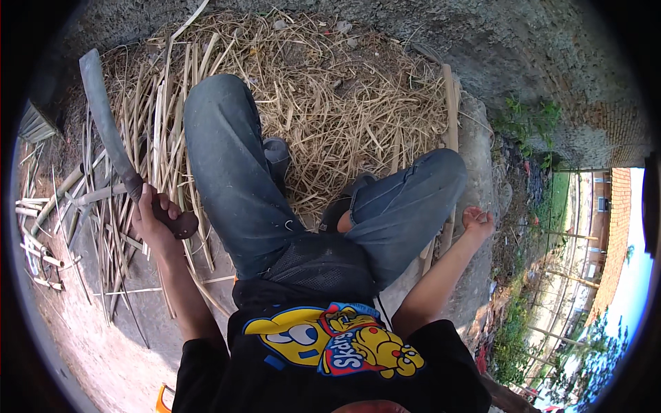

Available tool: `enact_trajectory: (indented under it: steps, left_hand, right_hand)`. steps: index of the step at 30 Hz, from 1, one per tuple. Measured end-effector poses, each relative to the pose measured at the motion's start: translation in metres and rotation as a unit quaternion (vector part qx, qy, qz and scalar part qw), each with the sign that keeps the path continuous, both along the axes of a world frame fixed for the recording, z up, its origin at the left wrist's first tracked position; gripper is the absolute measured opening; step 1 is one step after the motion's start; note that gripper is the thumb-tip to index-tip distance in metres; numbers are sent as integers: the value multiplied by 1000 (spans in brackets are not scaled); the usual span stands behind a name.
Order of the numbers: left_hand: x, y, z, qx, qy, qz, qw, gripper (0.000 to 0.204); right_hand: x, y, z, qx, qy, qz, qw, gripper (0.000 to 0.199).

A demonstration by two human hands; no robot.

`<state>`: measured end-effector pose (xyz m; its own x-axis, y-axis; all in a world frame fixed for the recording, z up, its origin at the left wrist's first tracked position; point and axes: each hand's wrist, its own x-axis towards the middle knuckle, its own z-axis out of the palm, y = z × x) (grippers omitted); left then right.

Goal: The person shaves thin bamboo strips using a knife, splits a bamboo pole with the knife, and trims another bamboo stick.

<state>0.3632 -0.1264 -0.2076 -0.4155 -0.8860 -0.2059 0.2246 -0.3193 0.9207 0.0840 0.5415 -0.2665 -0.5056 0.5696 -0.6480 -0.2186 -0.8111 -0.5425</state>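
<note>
My left hand is wrapped round the dark, knobbed handle of a machete. Its long grey blade curves away to the far left, tip up, over the split bamboo strips. Off to the right, beyond my bent knee, my right hand is held with the fingers curled in, and nothing shows in them. That hand is near the edge of the concrete ledge.
Shavings and strips cover the ground ahead of my feet. More bamboo pieces lie scattered at the left. A rough wall bounds the far side. Plants and a slope lie right of the ledge. Something orange is at the lower left.
</note>
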Motion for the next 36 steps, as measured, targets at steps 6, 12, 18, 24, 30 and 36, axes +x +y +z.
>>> enact_trajectory:
  steps: [6,12,18,24,30,36]
  left_hand:
    - [-51,80,56,-48,76,-188,978,44]
    - [-87,197,31,-99,141,-346,922,46]
    - [-67,146,17,-344,-45,-515,784,32]
    - [-24,-80,-64,-252,-98,15,963,27]
    - [138,-197,-292,-207,-704,19,680,141]
    - [111,-88,-319,-258,-813,-148,501,140]
  right_hand:
    - [34,-178,118,363,290,247,851,20]
    - [117,-346,123,288,340,697,562,44]
    - [131,-350,76,281,224,643,676,15]
    - [113,-313,69,395,159,568,704,13]
    - [108,-322,58,313,158,611,710,16]
    - [132,-307,54,269,91,628,725,18]
